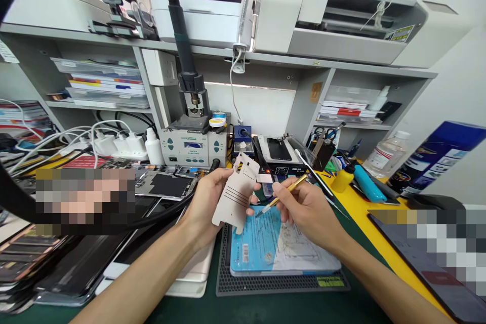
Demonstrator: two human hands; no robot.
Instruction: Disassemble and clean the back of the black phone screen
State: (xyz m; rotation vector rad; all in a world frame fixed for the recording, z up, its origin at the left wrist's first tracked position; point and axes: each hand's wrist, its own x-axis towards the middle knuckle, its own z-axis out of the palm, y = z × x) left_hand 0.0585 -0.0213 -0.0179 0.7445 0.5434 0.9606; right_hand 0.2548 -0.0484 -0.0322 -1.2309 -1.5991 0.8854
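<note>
My left hand (205, 202) is closed on a thin, pale, phone-shaped plate (236, 197) with a cut-out near its top and several dark slits. The plate is tilted, its broad face towards me. To its right, my right hand (306, 210) pinches a slim pen-like tool with a gold handle (291, 187). Its silvery front end points down and left, a short way from the plate; the exact kind of tip is too small to tell. Below both hands lies a blue and white printed case or booklet (261, 255), on a dark perforated mat (281, 286).
On the left are stacked phone and tablet parts (94, 248), with a thick black hose (167, 212) crossing them. A rework station (195, 144) stands behind. Right of the mat are a yellow bottle (342, 179), a clear bottle (387, 154) and a blue spray can (436, 159).
</note>
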